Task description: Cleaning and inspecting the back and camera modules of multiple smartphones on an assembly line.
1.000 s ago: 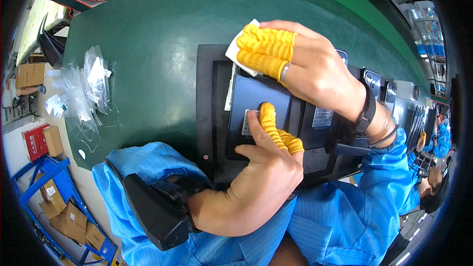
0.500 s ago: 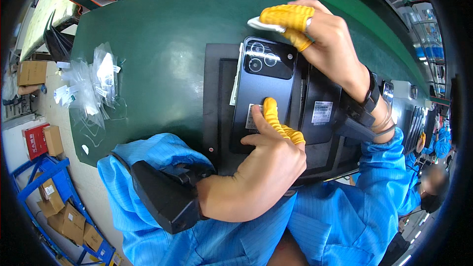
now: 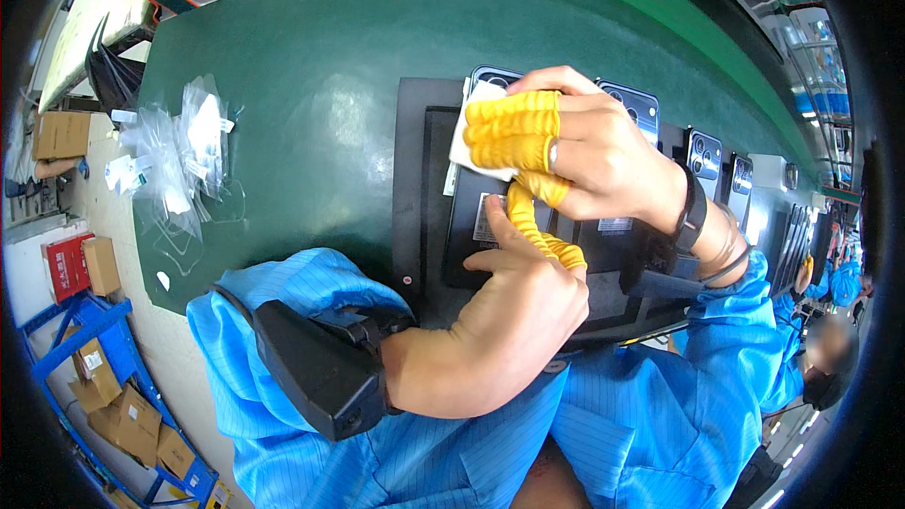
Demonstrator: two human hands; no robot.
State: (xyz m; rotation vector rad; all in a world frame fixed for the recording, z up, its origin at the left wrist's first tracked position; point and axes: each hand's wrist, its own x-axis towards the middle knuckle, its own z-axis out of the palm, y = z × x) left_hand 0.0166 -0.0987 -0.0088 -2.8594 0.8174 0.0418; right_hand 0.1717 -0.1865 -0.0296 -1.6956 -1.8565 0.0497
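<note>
A dark blue-grey phone [image 3: 471, 259] lies on a black mat [image 3: 411, 170], its back with a printed label facing up. My left hand [image 3: 504, 320] rests on the phone's lower part, index and yellow-covered fingers stretched over the label, others bent; it presses without wrapping round. My right hand [image 3: 584, 141], also in yellow finger covers, is closed on a white cloth [image 3: 462, 146]. The cloth lies against the phone's upper back and hides most of the camera area. Beside it, partly under my right hand, lies a second phone [image 3: 636, 104].
More phones [image 3: 704, 153] lie in a row to the right on the green table [image 3: 302, 66]. Clear plastic film scraps [image 3: 184, 160] are heaped at the left. Cardboard boxes [image 3: 132, 424] sit in a blue rack [image 3: 57, 358] on the floor. Another person [image 3: 834, 349] is at far right.
My right hand has come down and left from above the phone, bringing the cloth onto its camera end. My left hand has stayed nearly in place on the phone.
</note>
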